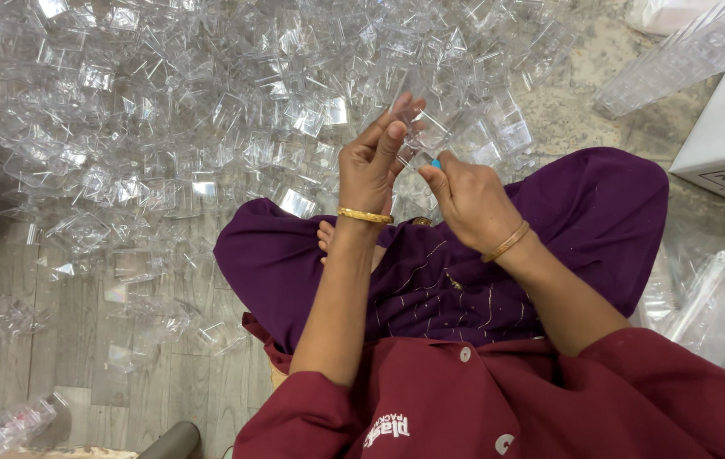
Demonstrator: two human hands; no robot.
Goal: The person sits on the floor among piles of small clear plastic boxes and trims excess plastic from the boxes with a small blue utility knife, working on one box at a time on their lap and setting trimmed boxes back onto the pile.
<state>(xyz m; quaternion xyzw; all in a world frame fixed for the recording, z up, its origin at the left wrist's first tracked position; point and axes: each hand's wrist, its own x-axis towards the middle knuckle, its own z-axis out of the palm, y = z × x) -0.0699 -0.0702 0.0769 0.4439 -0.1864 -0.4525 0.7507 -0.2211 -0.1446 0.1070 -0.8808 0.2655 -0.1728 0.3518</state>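
left hand (371,161) holds clear plastic box (427,127) | right hand (469,200) pinches blue tool (436,162)

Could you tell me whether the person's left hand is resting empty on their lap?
No, the left hand is raised and holds a clear plastic piece together with the right hand.

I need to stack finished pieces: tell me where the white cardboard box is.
In the head view the white cardboard box sits at the right edge, on the floor beyond the person's purple-draped knee, just below a stack of clear plastic pieces.
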